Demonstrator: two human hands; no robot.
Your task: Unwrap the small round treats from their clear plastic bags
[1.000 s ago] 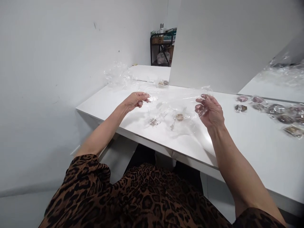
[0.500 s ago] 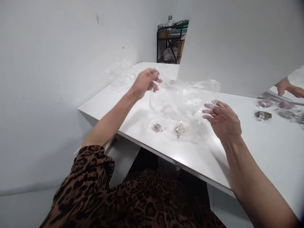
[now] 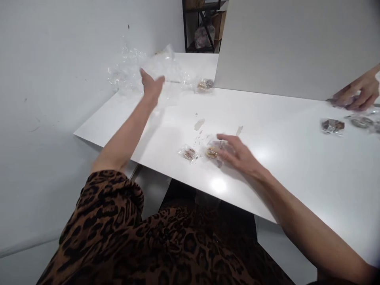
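Note:
My left hand (image 3: pixel 152 90) is stretched toward the far left of the table, thumb and fingers apart, beside a crumpled heap of clear plastic bags (image 3: pixel 130 71). It holds nothing that I can see. My right hand (image 3: pixel 242 155) reaches in low over the table with its fingers spread. Its fingertips are at a small clear packet with yellowish contents (image 3: pixel 211 152), partly covering it; whether they touch is unclear. Just left of that lies another clear packet with reddish-brown contents (image 3: pixel 190 153). A third packet (image 3: pixel 205 84) rests farther back, by the grey panel's foot.
A tall grey panel (image 3: pixel 291 47) stands along the table's back. At the right, another person's hand (image 3: pixel 360 93) is on a purplish packet, near a dark brown packet (image 3: pixel 333 126) and a greyish one (image 3: pixel 360 121). Beyond the table is a black shelf rack (image 3: pixel 202 29).
The clear plastic that was spread between my hands is now at the far left with the heap. My right hand has come down to the packets. Another person's hand has moved onto the purplish packets.

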